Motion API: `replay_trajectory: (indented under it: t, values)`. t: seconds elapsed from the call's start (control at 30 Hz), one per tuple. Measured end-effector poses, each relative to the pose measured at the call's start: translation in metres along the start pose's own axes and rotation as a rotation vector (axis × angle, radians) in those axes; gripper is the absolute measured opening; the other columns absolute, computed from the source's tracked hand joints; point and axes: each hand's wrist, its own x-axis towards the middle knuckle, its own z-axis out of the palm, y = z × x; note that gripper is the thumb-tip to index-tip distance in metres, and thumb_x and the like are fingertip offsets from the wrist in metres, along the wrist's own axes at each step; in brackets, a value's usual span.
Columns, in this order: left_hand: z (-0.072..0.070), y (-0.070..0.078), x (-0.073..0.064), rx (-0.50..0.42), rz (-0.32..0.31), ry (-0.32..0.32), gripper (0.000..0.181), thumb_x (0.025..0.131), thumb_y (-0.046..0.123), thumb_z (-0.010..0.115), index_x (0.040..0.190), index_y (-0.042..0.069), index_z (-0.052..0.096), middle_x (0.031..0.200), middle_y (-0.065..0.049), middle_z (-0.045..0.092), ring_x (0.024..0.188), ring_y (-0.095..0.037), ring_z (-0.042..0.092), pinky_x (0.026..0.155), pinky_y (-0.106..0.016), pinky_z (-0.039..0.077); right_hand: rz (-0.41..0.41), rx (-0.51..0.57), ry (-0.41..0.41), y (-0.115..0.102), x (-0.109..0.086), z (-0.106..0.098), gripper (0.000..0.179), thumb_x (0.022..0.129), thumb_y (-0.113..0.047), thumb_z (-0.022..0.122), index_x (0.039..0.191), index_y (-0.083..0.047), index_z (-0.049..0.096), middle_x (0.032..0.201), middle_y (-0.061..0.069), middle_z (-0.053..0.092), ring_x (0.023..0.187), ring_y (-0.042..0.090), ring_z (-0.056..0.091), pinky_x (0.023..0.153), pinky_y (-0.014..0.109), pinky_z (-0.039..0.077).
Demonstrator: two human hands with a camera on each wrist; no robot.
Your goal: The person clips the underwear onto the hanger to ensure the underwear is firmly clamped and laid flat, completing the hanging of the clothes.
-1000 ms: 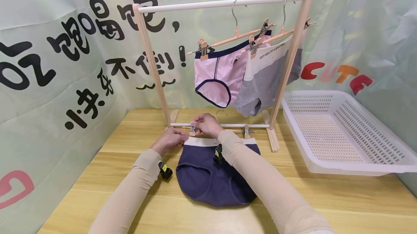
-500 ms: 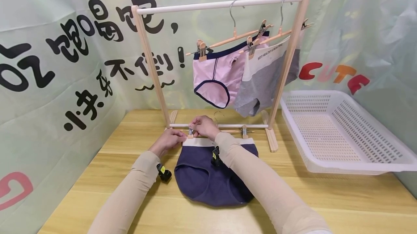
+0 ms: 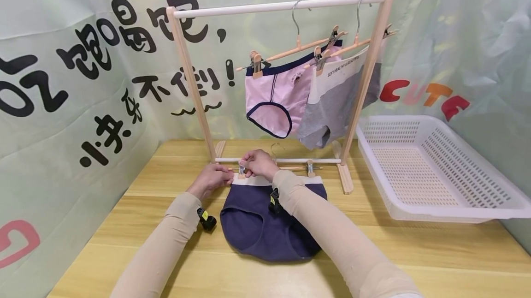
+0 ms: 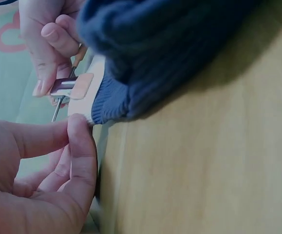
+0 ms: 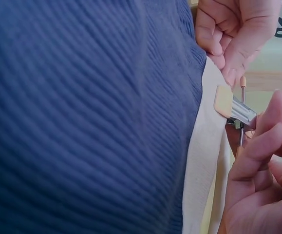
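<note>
Navy briefs [image 3: 257, 224] with a white waistband [image 5: 201, 146] lie on the table, waistband toward the rack. My left hand [image 3: 212, 179] pinches the waistband's left corner between thumb and finger, seen close in the left wrist view. Beside it, my right hand [image 3: 259, 164] pinches the metal clip [image 4: 63, 87] of a hanger [image 3: 290, 168]. The clip's peach pad [image 5: 223, 101] lies over the waistband near that corner. The hanger's other clip [image 3: 310, 169] stands at the right end of the waistband. My right forearm covers part of the briefs in the head view.
A wooden rack [image 3: 192, 81] stands behind my hands. From its white top bar [image 3: 249, 9] hang pink briefs [image 3: 271, 99] and grey briefs [image 3: 332, 104] on clip hangers. A white perforated basket [image 3: 386, 192] sits to the right. Printed cloth surrounds the table [image 3: 137, 238].
The clip in my right hand has moved slightly down, its pad now over the waistband. My left hand has shifted a little left, still at the corner. The head view has drifted slightly.
</note>
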Motion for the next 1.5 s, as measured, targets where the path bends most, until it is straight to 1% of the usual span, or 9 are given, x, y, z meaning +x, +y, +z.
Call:
replay_trajectory:
  t: [0.2, 0.47, 0.67, 0.93, 1.03, 1.2, 1.27, 1.33, 1.5]
  values:
    - [-0.001, 0.001, -0.001, -0.05, -0.016, 0.0, 0.028, 0.097, -0.013, 0.065, 0.11, -0.003, 0.043, 0.084, -0.009, 0.058, 0.065, -0.007, 0.066, 0.065, -0.017, 0.058, 0.002, -0.005, -0.018, 0.002, 0.0, 0.002, 0.022, 0.106, -0.021, 0.069, 0.114, 0.0, 0.071, 0.085, 0.005, 0.075, 0.057, 0.007, 0.064, 0.056, 0.019, 0.052]
    - [0.0, -0.001, 0.0, -0.057, -0.011, 0.038, 0.031, 0.096, -0.013, 0.067, 0.107, -0.001, 0.04, 0.082, -0.009, 0.059, 0.063, -0.008, 0.066, 0.065, -0.018, 0.059, 0.012, -0.003, -0.017, 0.002, -0.001, 0.002, 0.023, 0.107, -0.024, 0.069, 0.114, -0.002, 0.071, 0.084, 0.004, 0.074, 0.058, 0.007, 0.065, 0.057, 0.019, 0.051]
    - [0.0, -0.003, 0.001, 0.004, 0.004, 0.056, 0.029, 0.096, -0.01, 0.07, 0.11, -0.004, 0.045, 0.081, -0.007, 0.063, 0.065, -0.007, 0.068, 0.066, -0.019, 0.059, 0.021, 0.022, -0.018, 0.007, -0.002, 0.005, 0.027, 0.107, -0.026, 0.069, 0.113, 0.0, 0.072, 0.095, 0.013, 0.079, 0.058, 0.006, 0.067, 0.057, 0.021, 0.055]
    - [-0.002, 0.004, -0.006, 0.105, 0.032, 0.087, 0.027, 0.094, -0.011, 0.065, 0.116, -0.008, 0.049, 0.077, -0.005, 0.064, 0.065, -0.01, 0.066, 0.062, -0.02, 0.057, 0.047, 0.099, -0.059, 0.002, -0.006, 0.0, 0.035, 0.107, -0.025, 0.069, 0.128, 0.003, 0.07, 0.109, 0.019, 0.079, 0.061, 0.008, 0.07, 0.06, 0.023, 0.06]
    - [-0.003, 0.013, -0.012, 0.229, 0.097, 0.135, 0.024, 0.093, -0.011, 0.062, 0.116, -0.01, 0.053, 0.081, -0.005, 0.06, 0.068, -0.013, 0.064, 0.061, -0.022, 0.055, 0.06, 0.154, -0.065, -0.001, -0.01, -0.01, 0.038, 0.107, -0.022, 0.068, 0.136, 0.004, 0.066, 0.12, 0.023, 0.076, 0.062, 0.009, 0.071, 0.063, 0.025, 0.062]
    - [0.0, 0.033, -0.024, 0.467, 0.332, 0.289, 0.01, 0.092, -0.003, 0.064, 0.102, 0.0, 0.062, 0.087, -0.007, 0.06, 0.077, -0.018, 0.058, 0.068, -0.024, 0.047, 0.047, 0.11, -0.089, -0.004, -0.026, -0.04, 0.038, 0.11, -0.018, 0.061, 0.139, 0.007, 0.063, 0.129, 0.031, 0.07, 0.064, 0.009, 0.071, 0.072, 0.03, 0.065]
    - [0.004, 0.042, -0.028, 0.538, 0.416, 0.32, 0.007, 0.09, 0.0, 0.066, 0.096, 0.004, 0.063, 0.087, -0.008, 0.063, 0.079, -0.02, 0.059, 0.071, -0.026, 0.046, 0.043, 0.073, -0.111, -0.003, -0.032, -0.055, 0.037, 0.111, -0.016, 0.059, 0.137, 0.01, 0.063, 0.127, 0.032, 0.069, 0.065, 0.009, 0.07, 0.074, 0.031, 0.066]
    - [0.012, 0.049, -0.032, 0.591, 0.477, 0.297, 0.005, 0.09, 0.002, 0.067, 0.094, 0.005, 0.066, 0.086, -0.009, 0.068, 0.078, -0.021, 0.062, 0.072, -0.028, 0.047, 0.046, 0.038, -0.136, -0.003, -0.04, -0.069, 0.036, 0.111, -0.015, 0.058, 0.135, 0.012, 0.062, 0.122, 0.033, 0.069, 0.065, 0.009, 0.069, 0.073, 0.03, 0.065]
    - [0.041, 0.06, -0.034, 0.66, 0.579, 0.143, 0.003, 0.091, 0.004, 0.07, 0.094, 0.002, 0.07, 0.086, -0.011, 0.073, 0.076, -0.022, 0.066, 0.074, -0.032, 0.051, 0.087, -0.102, -0.13, -0.001, -0.06, -0.104, 0.028, 0.11, -0.014, 0.058, 0.121, 0.012, 0.063, 0.113, 0.03, 0.072, 0.067, 0.009, 0.07, 0.076, 0.032, 0.065]
